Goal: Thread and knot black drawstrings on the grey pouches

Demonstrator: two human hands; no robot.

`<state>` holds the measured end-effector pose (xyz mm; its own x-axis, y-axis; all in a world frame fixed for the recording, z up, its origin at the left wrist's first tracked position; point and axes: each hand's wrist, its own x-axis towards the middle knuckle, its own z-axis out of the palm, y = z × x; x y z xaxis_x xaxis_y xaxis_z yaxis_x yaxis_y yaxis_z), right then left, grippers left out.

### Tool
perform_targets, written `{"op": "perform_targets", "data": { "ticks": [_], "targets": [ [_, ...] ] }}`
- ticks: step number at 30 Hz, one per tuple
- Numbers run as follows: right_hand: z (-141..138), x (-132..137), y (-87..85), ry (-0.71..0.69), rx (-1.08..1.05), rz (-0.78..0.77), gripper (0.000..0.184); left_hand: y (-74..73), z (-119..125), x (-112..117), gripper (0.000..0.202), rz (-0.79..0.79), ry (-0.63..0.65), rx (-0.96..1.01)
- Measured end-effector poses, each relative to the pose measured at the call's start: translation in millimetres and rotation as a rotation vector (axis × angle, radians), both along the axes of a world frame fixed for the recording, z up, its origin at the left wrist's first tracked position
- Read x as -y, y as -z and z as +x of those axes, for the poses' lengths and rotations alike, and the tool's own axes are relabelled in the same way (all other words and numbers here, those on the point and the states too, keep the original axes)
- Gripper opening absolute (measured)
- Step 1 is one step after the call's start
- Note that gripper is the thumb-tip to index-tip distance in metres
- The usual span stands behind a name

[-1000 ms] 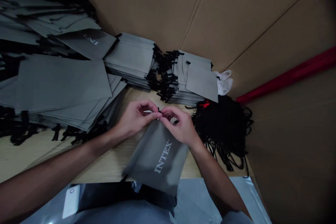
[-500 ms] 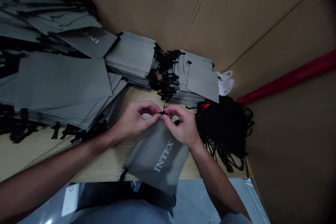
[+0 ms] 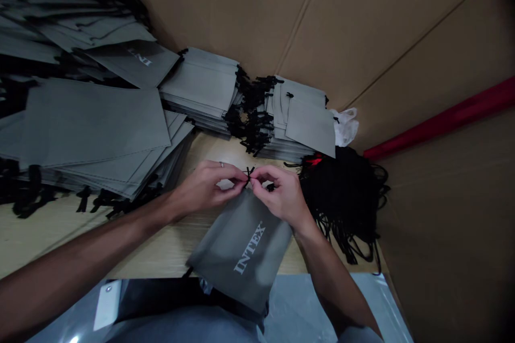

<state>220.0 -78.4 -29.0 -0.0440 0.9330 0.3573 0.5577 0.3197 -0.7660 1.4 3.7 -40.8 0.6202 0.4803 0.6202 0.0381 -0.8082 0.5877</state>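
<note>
A grey drawstring bag (image 3: 241, 236) marked INTEX hangs partly over the front edge of the wooden table (image 3: 169, 257). At its upper end, my left hand (image 3: 209, 185) pinches a thin black cord (image 3: 248, 172) between thumb and fingertips. My right hand (image 3: 279, 190) pinches the same cord from the other side, the fingertips of both hands nearly meeting. Short cord ends stick up between them, with what looks like a small knot there. Another black cord end pokes out at the bag's lower left corner.
Stacks of grey bags (image 3: 96, 123) fill the left side. Two neater piles, a left one (image 3: 207, 80) and a right one (image 3: 309, 123), stand at the back. A heap of black cords (image 3: 341, 198) lies at right, near a white plastic bag (image 3: 346, 127). Cardboard walls (image 3: 241, 5) enclose the table.
The fingers have shifted slightly on the cord, and its ends now show more clearly between the fingertips. The bag has moved a little lower.
</note>
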Motion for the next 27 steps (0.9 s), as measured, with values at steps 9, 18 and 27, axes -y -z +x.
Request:
{"op": "perform_targets", "data": {
  "ticks": [9,18,27],
  "targets": [
    [-3.1,1.3,-3.9,-0.010,0.049,0.037,0.011,3.2,1.1,1.9,0.007,0.192,-0.025,-0.041],
    [-2.1,0.9,-7.1,-0.141,0.241,0.151,0.012,-1.1,2.7,7.5,0.006,0.020,-0.005,-0.039],
    [-3.5,0.0,0.1,-0.072,-0.255,-0.086,0.007,-16.2,4.3,11.2,0.006,-0.556,0.010,0.044]
  ]
}}
